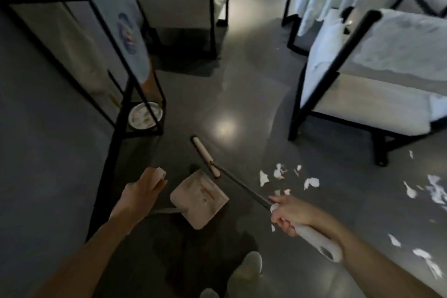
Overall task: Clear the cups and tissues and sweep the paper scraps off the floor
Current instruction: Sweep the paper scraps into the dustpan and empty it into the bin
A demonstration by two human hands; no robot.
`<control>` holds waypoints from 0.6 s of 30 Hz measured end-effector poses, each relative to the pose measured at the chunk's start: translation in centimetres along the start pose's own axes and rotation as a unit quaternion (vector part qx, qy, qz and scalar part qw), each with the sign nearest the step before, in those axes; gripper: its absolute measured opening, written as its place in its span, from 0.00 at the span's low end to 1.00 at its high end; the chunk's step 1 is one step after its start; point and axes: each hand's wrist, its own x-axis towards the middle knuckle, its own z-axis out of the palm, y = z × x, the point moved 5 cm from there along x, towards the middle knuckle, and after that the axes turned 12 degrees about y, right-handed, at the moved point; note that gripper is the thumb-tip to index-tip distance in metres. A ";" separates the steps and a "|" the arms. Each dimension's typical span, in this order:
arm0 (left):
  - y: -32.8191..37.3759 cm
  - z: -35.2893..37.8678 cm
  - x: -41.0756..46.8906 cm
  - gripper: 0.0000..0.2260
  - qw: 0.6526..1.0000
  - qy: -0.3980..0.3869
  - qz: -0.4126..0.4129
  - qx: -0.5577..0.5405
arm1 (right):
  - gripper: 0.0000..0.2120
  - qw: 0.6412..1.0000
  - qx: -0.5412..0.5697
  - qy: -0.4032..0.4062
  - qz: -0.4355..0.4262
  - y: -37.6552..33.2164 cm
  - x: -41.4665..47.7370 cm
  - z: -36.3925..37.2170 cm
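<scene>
My right hand grips the white handle of a broom, whose dark shaft runs up-left to a narrow beige head resting on the grey floor. My left hand is closed around the white top of the dustpan handle. The beige dustpan sits on the floor between my hands, just below the broom head. White paper scraps lie scattered on the floor to the right of the broom, with more scraps toward the right edge.
A black-framed glass side table stands at left with a white plate on its lower shelf. White cushioned chairs with black frames stand at the right and at the back. My shoes show at the bottom.
</scene>
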 end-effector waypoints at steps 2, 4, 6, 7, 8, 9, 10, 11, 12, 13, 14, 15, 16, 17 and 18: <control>3.1 2.1 1.9 0.17 0.998 -0.036 0.034 0.033 | 0.33 0.999 0.034 0.030 0.000 1.8 0.8 -2.6; 6.1 3.9 3.9 0.08 0.995 -0.051 0.053 0.071 | 0.32 0.997 0.042 0.063 -0.006 3.0 1.4 -5.3; 9.4 5.4 5.1 0.05 0.991 -0.076 0.096 0.059 | 0.31 0.993 0.041 0.112 -0.014 4.0 1.8 -8.2; 10.8 6.3 5.9 0.05 0.988 -0.086 0.121 0.049 | 0.29 0.989 0.046 0.137 -0.012 4.5 1.9 -9.5; 12.0 7.1 6.6 0.05 0.985 -0.103 0.131 0.046 | 0.27 0.986 0.055 0.158 -0.008 5.0 2.0 -10.8; 13.1 7.8 7.4 0.05 0.982 -0.121 0.141 0.044 | 0.25 0.982 0.066 0.176 -0.002 5.5 2.0 -12.0; 14.2 8.5 8.0 0.06 0.977 -0.132 0.164 0.046 | 0.23 0.978 0.079 0.194 0.005 6.0 2.0 -13.1; 15.2 9.3 8.6 0.06 0.971 -0.145 0.185 0.053 | 0.22 0.973 0.094 0.209 0.014 6.6 2.0 -14.1; 16.1 10.2 9.1 0.06 0.964 -0.157 0.204 0.068 | 0.21 0.969 0.106 0.224 0.024 7.2 2.0 -15.0; 17.1 10.9 9.5 0.06 0.957 -0.167 0.222 0.084 | 0.20 0.965 0.115 0.235 0.035 7.7 2.1 -15.8; 18.0 11.7 9.9 0.07 0.950 -0.176 0.240 0.097 | 0.18 0.962 0.120 0.242 0.042 8.1 2.1 -16.4; 19.0 12.3 10.3 0.07 0.943 -0.182 0.257 0.104 | 0.16 0.960 0.118 0.248 0.050 8.5 2.3 -16.8; 19.9 12.9 10.7 0.07 0.938 -0.184 0.273 0.111 | 0.12 0.959 0.111 0.254 0.059 8.8 2.6 -17.2; 20.8 13.4 11.1 0.07 0.932 -0.185 0.288 0.116 | 0.08 0.957 0.104 0.263 0.070 9.0 2.9 -17.6; 21.6 13.9 11.5 0.08 0.928 -0.186 0.300 0.118 | 0.05 0.955 0.094 0.269 0.079 9.1 3.2 -17.8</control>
